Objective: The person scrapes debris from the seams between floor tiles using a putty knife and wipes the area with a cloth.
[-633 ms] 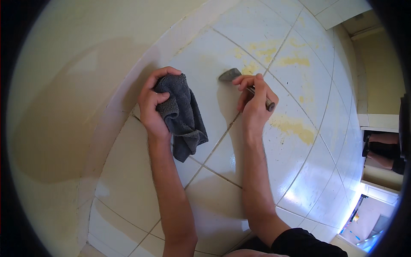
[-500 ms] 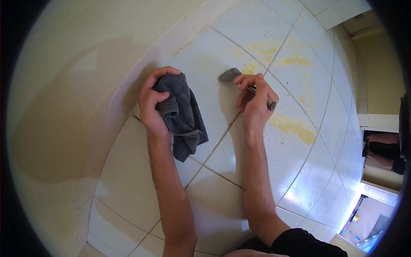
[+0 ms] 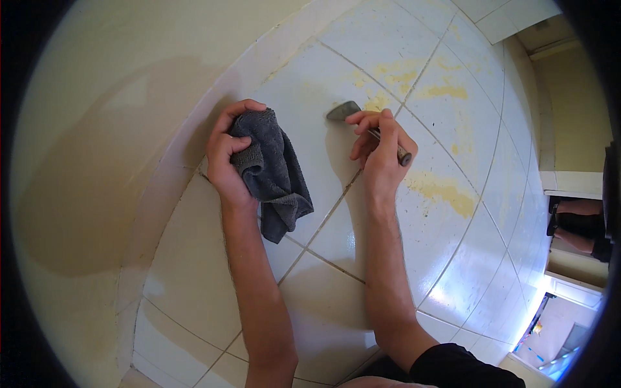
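My left hand (image 3: pixel 226 155) is closed around a bunched dark grey cloth (image 3: pixel 275 165), whose loose end hangs down past the palm. In my right hand (image 3: pixel 383 145) is a scraper (image 3: pixel 343 111) with a flat metal blade; its handle runs back through my fingers and its butt end shows beside the thumb side. The blade lies at the white tiles (image 3: pixel 330 226), just left of a yellow residue patch (image 3: pixel 377 101). Whether its edge presses on the tile is hard to tell.
More yellow residue (image 3: pixel 446 194) marks the tiles to the right, with dark specks around it. A cream wall (image 3: pixel 97 149) with a tile skirting (image 3: pixel 174 158) bounds the left side. At the far right, another person's legs (image 3: pixel 576 210) show through an opening.
The scraper and my right hand have shifted slightly to the left along the tile. My left hand and the cloth have drifted a little left too.
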A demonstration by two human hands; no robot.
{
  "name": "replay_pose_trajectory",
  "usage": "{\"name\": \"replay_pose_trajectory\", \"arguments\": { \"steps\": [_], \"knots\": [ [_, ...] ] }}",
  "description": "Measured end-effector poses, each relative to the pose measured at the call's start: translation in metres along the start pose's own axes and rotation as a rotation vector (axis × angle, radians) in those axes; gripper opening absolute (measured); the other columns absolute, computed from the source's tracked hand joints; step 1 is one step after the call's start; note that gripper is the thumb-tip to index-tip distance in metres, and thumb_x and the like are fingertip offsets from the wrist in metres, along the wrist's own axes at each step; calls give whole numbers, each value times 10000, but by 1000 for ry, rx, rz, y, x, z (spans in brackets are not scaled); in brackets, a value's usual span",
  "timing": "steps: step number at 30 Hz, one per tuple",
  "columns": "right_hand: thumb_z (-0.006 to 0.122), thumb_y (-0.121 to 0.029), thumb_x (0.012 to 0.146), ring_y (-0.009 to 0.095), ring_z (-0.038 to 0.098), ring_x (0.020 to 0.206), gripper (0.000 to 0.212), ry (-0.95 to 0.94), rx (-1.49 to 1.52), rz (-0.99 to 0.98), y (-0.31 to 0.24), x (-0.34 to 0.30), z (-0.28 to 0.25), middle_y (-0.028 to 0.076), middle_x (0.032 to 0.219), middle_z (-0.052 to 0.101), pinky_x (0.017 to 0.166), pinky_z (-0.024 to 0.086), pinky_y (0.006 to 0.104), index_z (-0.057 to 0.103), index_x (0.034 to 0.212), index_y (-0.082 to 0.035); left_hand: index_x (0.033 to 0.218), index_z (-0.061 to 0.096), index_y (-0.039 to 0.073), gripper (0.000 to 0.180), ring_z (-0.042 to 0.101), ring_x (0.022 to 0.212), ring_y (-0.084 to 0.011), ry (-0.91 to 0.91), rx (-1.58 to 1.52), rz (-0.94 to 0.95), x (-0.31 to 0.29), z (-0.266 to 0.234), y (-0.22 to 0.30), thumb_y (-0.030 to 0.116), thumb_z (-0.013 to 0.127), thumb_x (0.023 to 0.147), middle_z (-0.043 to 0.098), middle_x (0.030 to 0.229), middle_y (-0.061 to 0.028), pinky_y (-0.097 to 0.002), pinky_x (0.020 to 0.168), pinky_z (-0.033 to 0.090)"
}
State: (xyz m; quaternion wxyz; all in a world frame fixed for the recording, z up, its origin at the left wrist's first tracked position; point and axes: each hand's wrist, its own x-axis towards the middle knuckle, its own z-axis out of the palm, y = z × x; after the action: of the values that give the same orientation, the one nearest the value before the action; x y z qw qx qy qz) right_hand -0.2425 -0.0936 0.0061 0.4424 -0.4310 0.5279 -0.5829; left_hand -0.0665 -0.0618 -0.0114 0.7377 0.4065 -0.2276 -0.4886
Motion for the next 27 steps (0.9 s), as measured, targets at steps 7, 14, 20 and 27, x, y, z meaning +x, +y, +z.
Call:
{"name": "replay_pose_trajectory", "arguments": {
  "steps": [7, 14, 20, 27],
  "knots": [
    [380, -336, 1084, 146, 436, 400, 488, 400, 187, -229, 2, 1, -17, 122, 576, 579, 379, 311, 254, 451, 695, -51, 1099, 643, -96, 478, 652, 777, -215, -1, -22, -8, 1, 1, 1, 154, 474, 728, 660, 942, -164, -317, 729, 553],
    [430, -353, 1076, 148, 416, 382, 465, 440, 147, -143, 5, 6, -17, 106, 524, 547, 355, 268, 264, 477, 724, -54, 1101, 642, -93, 478, 645, 758, -212, -13, -7, -12, 1, -2, 2, 155, 471, 731, 658, 914, -157, -314, 715, 548],
    [432, -345, 1065, 152, 453, 457, 468, 341, 154, -49, 3, 7, -15, 113, 637, 584, 423, 323, 272, 520, 729, -32, 1107, 641, -96, 483, 647, 767, -214, 29, -8, -18, 0, 1, 2, 152, 472, 728, 658, 924, -162, -316, 718, 548],
    [371, -340, 1045, 166, 476, 541, 496, 285, 108, -262, 12, 9, -22, 153, 786, 605, 464, 361, 280, 536, 714, -9, 1142, 633, -74, 497, 650, 849, -229, -22, 18, -12, 2, -7, 0, 164, 485, 732, 655, 980, -156, -330, 767, 550]
  ]
}}
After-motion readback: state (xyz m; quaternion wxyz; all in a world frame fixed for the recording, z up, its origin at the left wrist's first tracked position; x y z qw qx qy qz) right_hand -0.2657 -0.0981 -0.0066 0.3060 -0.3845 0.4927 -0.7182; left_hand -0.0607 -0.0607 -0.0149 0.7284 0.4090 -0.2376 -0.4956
